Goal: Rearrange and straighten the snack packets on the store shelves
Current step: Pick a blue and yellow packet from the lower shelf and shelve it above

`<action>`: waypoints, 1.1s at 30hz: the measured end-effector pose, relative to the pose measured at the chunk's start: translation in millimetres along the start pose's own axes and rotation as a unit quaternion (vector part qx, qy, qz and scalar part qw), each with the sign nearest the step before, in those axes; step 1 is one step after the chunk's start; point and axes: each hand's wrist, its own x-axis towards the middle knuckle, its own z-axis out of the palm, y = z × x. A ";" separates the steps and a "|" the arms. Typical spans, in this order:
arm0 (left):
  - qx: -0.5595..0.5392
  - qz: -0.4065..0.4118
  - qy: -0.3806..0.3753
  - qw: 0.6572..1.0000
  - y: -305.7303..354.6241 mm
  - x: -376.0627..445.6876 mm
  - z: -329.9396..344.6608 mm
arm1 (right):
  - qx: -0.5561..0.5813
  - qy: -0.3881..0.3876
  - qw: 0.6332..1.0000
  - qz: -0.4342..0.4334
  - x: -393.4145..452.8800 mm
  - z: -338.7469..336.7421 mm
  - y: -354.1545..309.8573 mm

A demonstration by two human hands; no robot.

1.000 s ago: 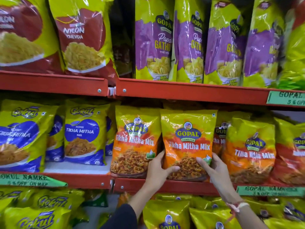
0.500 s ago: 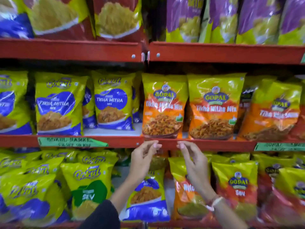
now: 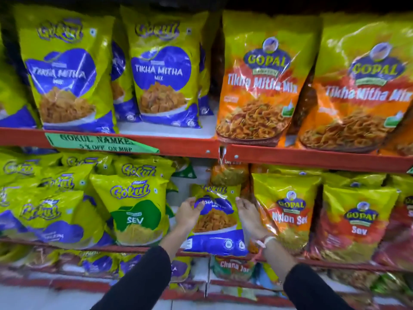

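**A:** Two hands are on one packet, then. Where does it sit?

**B:** The blue-and-yellow Gokul packet (image 3: 215, 220) stands at the front of the lower shelf (image 3: 125, 249), between the palms. The left hand (image 3: 188, 214) pinches its left edge, thumb on the front face and the other fingers hidden behind. The right hand (image 3: 248, 220) lies flat along its right edge with the fingers pressed together; I cannot tell whether they wrap around the back.

**A:** What could go wrong?

**B:** The film is glossy and slick, so a light pinch may slip, I think. The packet's bottom overhangs the shelf lip below the wrists; if either side lets go early, it could tip forward and fall.

**A:** And the neighbours?

**B:** Just beyond the right fingers stands the Nylon Sev packet (image 3: 288, 211), touching the back of that hand or nearly so. A sideways shove could knock it askew. Left of the left fingers there is a bare gap, then the green Sev packet (image 3: 134, 211), already leaning.

**A:** How will it handle?

**B:** It's a pillow-shaped pouch, puffy and crinkled, with loose crisp snack inside. Squeezing hard would likely crush the contents or dent the pouch.
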 end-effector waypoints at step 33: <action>-0.196 0.134 0.055 0.970 -9.5 -108.0 -68.5 | 0.342 0.064 0.936 -0.047 -124.2 14.4 -8.4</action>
